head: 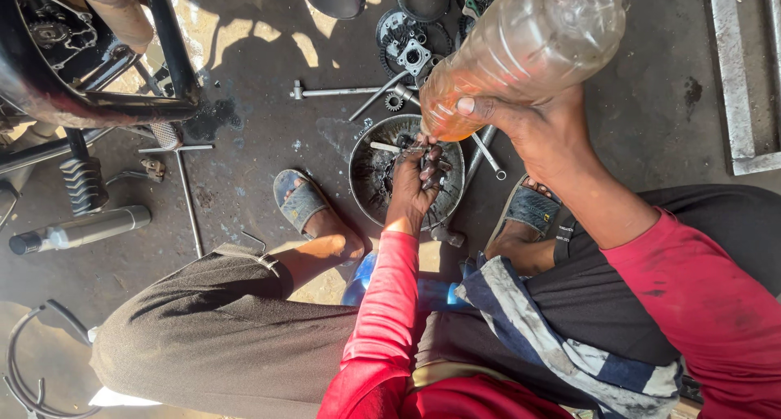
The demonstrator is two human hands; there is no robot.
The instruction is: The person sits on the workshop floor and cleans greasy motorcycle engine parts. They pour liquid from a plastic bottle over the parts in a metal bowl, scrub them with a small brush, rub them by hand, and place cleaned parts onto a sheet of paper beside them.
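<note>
While the tilted bottle (529, 49) is gripped by the right hand (541, 126) and a small part (429, 165) by the left hand (411, 187), liquid could be spilled outside the metal bowl (366, 183).

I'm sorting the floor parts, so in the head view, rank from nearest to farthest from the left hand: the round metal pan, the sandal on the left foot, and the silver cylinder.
1. Round metal pan: directly under the left hand.
2. Sandal: just left of the pan.
3. Silver cylinder: far left, by the bike frame.
</note>
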